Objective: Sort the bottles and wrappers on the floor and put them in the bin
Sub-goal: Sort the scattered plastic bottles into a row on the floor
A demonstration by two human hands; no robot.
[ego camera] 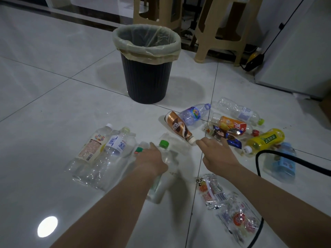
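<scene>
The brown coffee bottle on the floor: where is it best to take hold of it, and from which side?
The brown coffee bottle lies flat, its white cap pointing at the right hand. Probably best: grip the narrow neck just under the cap, coming from above on the near side; the body is wider.

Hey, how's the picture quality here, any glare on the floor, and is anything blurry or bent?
Head view: a round glare spot blows out on the glossy floor at lower left; the green-capped bottle in the left hand is motion-blurred, the wrappers near the bottom edge soft; the wide lens bows the tile joints; the bin throws soft shadows.
</scene>
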